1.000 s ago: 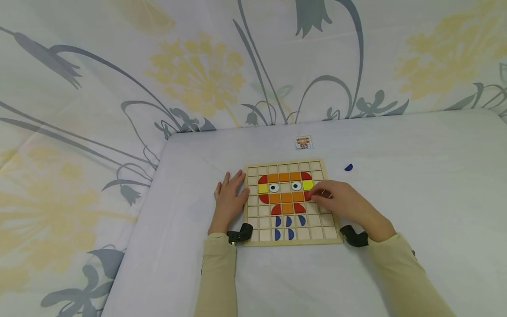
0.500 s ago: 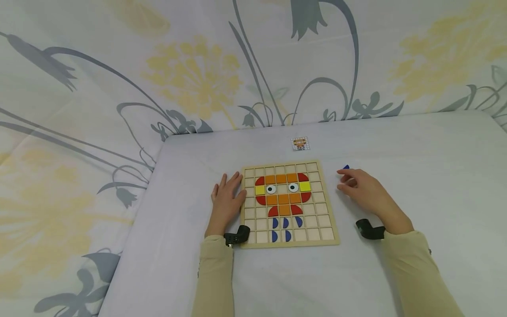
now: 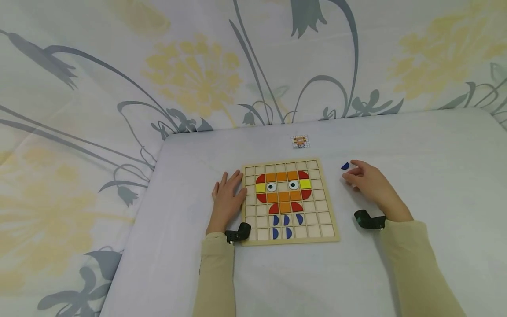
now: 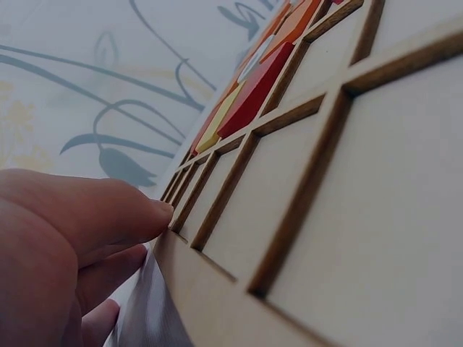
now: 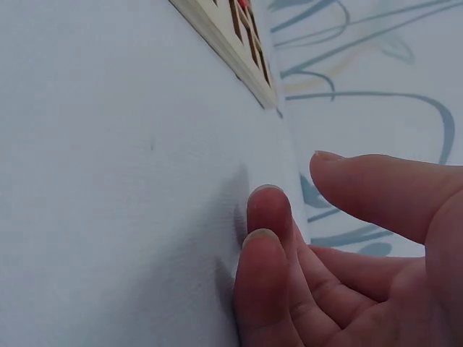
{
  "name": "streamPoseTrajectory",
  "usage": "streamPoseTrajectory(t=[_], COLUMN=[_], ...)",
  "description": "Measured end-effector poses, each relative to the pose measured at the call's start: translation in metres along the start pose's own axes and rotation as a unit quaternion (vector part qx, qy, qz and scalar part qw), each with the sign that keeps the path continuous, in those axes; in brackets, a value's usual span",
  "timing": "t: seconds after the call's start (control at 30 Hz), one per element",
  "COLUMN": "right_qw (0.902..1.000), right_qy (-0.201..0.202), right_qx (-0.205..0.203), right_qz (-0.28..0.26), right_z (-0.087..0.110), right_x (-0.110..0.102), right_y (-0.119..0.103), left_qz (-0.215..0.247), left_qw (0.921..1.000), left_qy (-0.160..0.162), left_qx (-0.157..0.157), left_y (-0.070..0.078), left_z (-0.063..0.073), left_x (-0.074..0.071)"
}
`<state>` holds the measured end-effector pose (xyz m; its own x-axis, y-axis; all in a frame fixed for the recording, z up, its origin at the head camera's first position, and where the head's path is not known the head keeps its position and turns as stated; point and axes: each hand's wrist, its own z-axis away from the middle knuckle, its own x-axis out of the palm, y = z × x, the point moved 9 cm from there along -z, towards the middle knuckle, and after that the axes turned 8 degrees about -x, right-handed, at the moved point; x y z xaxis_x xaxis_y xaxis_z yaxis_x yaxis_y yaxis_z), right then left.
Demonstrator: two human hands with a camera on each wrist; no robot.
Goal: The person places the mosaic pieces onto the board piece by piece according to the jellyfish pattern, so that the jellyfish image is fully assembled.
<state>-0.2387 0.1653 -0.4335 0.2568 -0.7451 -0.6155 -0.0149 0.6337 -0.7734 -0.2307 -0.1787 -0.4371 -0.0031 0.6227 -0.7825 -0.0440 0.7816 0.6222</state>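
Observation:
In the head view, my left hand lies along the left side of a wooden grid board, thumb on its edge and fingers extended. The left wrist view shows the thumb tip at the frame. Red, orange and yellow tiles and two eye pieces form a face-like pattern on the board; below it sit several blue half-circle pieces. My right hand is beyond the board's right side, its fingertips beside a loose blue half-circle piece. The right wrist view shows its thumb apart from the fingers, holding nothing.
Behind the board lies a small pattern card with a printed figure on a grid. White cloth covers the table, and a flowered fabric rises at the back and left. Each wrist wears a black camera.
My right hand has left the red tile at the board's right side and moved right to the loose blue piece, drawing slightly back so the piece shows again. The left hand keeps its place.

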Motion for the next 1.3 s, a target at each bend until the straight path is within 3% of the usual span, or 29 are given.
streamPoseTrajectory(t=[0.27,0.5,0.73,1.13,1.3], right_qw=[0.9993,0.9984,0.9956,0.996,0.9976], right_qy=[0.003,0.016,0.015,0.006,-0.014], right_qx=[0.03,0.025,0.004,-0.023,-0.037], right_qz=[-0.02,0.049,0.092,0.086,0.057], right_z=[-0.01,-0.022,-0.018,-0.013,-0.014], right_x=[-0.005,-0.006,-0.004,-0.002,0.003], right_y=[0.009,0.003,-0.003,-0.009,-0.01], left_qz=[-0.013,-0.016,-0.016,-0.005,-0.004], left_qw=[0.9998,0.9997,0.9997,1.0,1.0], left_qy=[-0.009,-0.001,-0.007,0.001,0.0], left_qx=[-0.012,-0.017,-0.016,0.0,0.002], left_y=[-0.001,-0.004,-0.003,0.001,0.001], left_z=[-0.001,-0.003,-0.003,0.0,0.0], left_x=[0.003,-0.001,0.001,-0.002,-0.002])
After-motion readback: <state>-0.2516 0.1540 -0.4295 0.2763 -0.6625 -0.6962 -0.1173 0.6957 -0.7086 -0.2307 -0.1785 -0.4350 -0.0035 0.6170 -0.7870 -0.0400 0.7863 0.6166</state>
